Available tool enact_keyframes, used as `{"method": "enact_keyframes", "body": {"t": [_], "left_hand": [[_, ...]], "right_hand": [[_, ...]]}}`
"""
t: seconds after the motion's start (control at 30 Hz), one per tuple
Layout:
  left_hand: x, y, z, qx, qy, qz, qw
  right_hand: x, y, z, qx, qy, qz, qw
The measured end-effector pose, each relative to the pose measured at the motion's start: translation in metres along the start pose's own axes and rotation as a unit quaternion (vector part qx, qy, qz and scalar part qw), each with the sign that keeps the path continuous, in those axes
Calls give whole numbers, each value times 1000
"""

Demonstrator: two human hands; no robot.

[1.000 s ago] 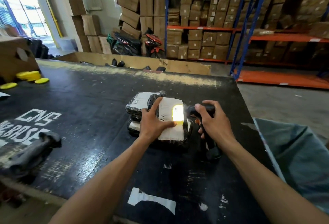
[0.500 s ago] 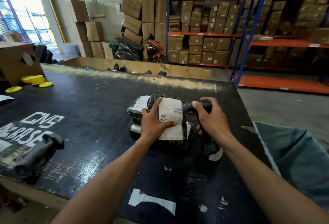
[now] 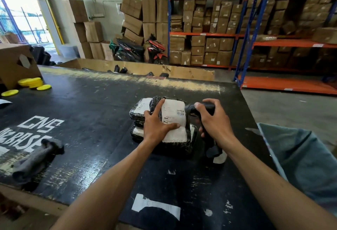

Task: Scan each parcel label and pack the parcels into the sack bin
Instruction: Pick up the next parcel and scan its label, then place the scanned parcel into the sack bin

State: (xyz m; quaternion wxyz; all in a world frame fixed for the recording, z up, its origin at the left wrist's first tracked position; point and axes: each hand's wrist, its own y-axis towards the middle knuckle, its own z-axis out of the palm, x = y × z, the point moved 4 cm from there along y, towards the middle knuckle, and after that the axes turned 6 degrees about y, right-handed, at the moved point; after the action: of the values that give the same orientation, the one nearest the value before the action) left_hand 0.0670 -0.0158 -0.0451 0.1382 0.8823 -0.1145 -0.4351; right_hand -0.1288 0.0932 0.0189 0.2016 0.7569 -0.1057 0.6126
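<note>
A stack of black-wrapped parcels with white labels sits mid-table. The top parcel (image 3: 174,114) faces up with its label and barcode showing. My left hand (image 3: 156,125) lies on that parcel, thumb and index finger spread across the label. Another parcel (image 3: 139,108) pokes out behind at the left, and a lower parcel (image 3: 136,132) lies beneath. My right hand (image 3: 215,122) grips a black handheld scanner (image 3: 204,107) just right of the stack, its head pointing at the label. The teal sack bin (image 3: 299,160) stands open at the table's right edge.
On the black table (image 3: 91,120) a grey rolled cloth (image 3: 38,158) lies at the left, with yellow discs (image 3: 31,83) and a cardboard box (image 3: 16,63) at far left. A long cardboard bin (image 3: 182,73) stands behind the table. Shelving with boxes fills the right background.
The scanner's bright light on the label, seen one second ago, has gone out. Both hands stay almost where they were on the parcel and scanner.
</note>
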Motion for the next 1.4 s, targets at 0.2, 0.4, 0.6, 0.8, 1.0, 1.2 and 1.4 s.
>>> {"method": "enact_keyframes", "body": {"t": [0.2, 0.4, 0.6, 0.8, 1.0, 1.2, 1.4], "left_hand": [[4, 2, -3, -12, 1, -2, 1000], [8, 5, -18, -77, -4, -22, 997], [20, -3, -21, -117, -68, -69, 988], [27, -14, -13, -113, -76, -63, 989], [18, -18, -5, -96, -80, -59, 990], [-13, 1, -6, -108, -104, -26, 988], [-91, 19, 26, -34, -180, 38, 982]], "right_hand": [[-1, -5, 6, 7, 3, 4, 1000], [-51, -23, 25, 41, -98, 49, 993], [-136, -61, 46, 92, -220, 143, 961], [-158, -74, 52, 96, -253, 145, 952], [-145, -72, 41, 135, -360, 125, 914], [-82, -47, -14, 46, -332, -15, 942], [-50, 10, -89, -12, -67, -71, 995]]}}
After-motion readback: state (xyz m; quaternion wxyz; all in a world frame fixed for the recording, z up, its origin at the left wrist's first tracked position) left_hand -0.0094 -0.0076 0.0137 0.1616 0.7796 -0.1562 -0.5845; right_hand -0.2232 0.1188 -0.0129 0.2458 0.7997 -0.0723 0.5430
